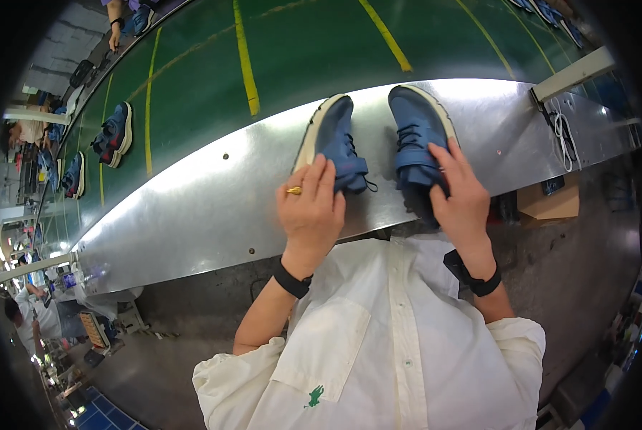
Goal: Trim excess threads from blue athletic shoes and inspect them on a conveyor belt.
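Two blue shoes side by side on a shiny metal ledge (pixel 192 208), smooth & curved, w/ small screws in it. Left shoe (pixel 333 136) soft blue cloth, pale thick sole along its outer side, dark laces, toe pointing away. Right shoe (pixel 415 129) same blue cloth, pale rim round the toe, dark laces, a wide blue flap near the ankle. Both close together, not touching, right at the near edge of the ledge. Left hand (pixel 311 208) flat on the heel end of left shoe, fingers together & curled a bit over the cloth, resting on it more than gripping; gold ring (pixel 293 190) on one finger, black band (pixel 293 280) on the wrist. Right hand (pixel 460 197) on the heel end of right shoe, fingers spread wide over the flap & laces, thumb side tucked under; can't tell if truly gripping. Black band (pixel 483 284) on that wrist too. Both forearms up from the bottom, elbows bent, white shirt (pixel 392 344) sleeves rolled up. Behind the ledge, a green belt (pixel 299 50) w/ yellow lines, smooth & flat. More blue shoes (pixel 115 133) further left on the belt. White laces (pixel 564 136) lying at the far right of the ledge. Brown cardboard box (pixel 550 204) below, right side.
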### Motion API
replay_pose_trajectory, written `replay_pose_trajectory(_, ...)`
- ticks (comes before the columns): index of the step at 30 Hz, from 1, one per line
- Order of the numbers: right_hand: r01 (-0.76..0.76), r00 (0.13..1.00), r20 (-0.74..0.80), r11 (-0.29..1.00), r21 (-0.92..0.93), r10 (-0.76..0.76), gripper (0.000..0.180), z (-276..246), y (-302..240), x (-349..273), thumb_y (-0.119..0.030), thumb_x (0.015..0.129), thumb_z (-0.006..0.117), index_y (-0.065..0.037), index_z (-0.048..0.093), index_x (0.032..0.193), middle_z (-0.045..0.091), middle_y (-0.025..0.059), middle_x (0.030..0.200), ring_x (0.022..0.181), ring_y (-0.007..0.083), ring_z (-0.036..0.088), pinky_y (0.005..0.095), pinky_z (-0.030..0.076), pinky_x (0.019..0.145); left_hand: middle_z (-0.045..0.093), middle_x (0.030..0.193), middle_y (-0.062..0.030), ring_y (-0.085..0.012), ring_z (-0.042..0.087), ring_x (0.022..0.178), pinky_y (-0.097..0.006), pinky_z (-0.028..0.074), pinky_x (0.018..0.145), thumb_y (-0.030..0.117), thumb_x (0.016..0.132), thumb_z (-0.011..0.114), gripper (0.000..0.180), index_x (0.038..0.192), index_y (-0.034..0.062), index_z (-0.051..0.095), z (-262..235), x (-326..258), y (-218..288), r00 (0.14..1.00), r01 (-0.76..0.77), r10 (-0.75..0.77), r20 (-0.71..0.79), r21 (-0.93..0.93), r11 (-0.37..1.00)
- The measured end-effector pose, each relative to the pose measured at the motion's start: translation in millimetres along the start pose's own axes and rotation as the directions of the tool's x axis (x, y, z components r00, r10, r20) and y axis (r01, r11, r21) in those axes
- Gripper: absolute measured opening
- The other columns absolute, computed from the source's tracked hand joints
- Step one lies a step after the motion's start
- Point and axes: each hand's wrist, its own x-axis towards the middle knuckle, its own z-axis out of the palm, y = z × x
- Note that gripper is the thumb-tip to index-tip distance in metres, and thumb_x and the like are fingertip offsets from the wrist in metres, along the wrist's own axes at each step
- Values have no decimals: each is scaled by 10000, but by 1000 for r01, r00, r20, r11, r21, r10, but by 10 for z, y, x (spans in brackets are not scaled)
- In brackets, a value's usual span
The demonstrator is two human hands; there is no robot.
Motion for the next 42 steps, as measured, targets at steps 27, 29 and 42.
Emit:
replay_pose_trajectory(27,-433,890,344,793,428,301,542,300,868,191,-423,830,663,-1,588,1161,668,99,973,878,180,623,280,477,798,599,1124,-130,-174,568,999,-265,441,869,441,916,535,595,1270,-35,486,386,203,-390,642,763,-429,635,-582,280)
replay_pose_trajectory(29,-467,876,381,715,520,296,533,341,925,211,-412,844,652,8,584,1165,668,108,1002,893,188,630,276,478,794,600,1124,-127,-174,582,985,-273,462,855,423,931,513,567,1276,-26,479,319,258,-345,622,776,-438,649,-588,229)
replay_pose_trajectory(42,-508,602,798,-766,394,12,421,570,556,317,-400,946,432,-76,539,1192,624,112,1118,986,260,631,391,549,805,611,1141,-116,-238,622,1007,-366,526,885,254,978,395,333,1197,30,508,661,431,123,624,363,-5,781,-296,-883)
